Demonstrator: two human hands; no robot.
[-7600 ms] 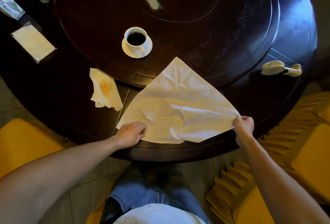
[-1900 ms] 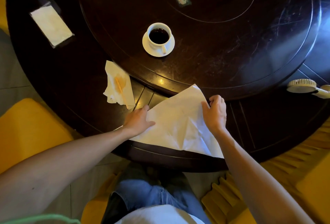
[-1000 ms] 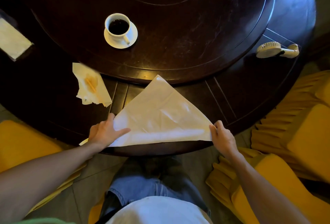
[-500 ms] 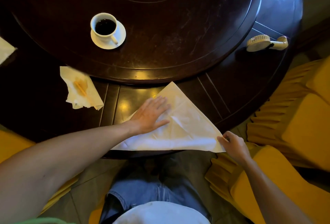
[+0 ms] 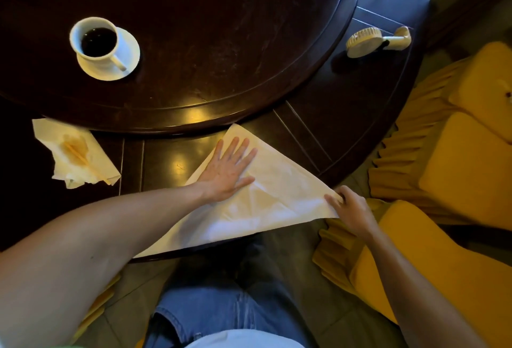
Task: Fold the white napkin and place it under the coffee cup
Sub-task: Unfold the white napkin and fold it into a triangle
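Far left on the dark surface sits a crumpled stained tissue, lying just outside the raised round turntable. Above it, on the turntable, your coffee cup stands upright on its white saucer, dark coffee inside, handle pointing toward you and to the right; cup is well apart from the napkin. Your left hand lies flat, palm down, fingers spread and extended, pressing the upper-left part of the white napkin, gripping nothing, just pressing. The napkin is folded into a triangle, its far tip pointing at the turntable rim and just short of it, its long near edge running along the surface edge and hanging slightly over it above your jeans. Left forearm covers the napkin's left corner. Your right hand is at the napkin's right corner, fingers curled and pinched shut on that corner, which pokes past the surface edge. Further right on the surface, up near the rim, lies a small cream handheld fan, well apart from the napkin. Yellow chair covers fill the right side, pleated skirts showing beside the surface. Another bit of yellow shows under your left arm, lower left; can't tell what it is.
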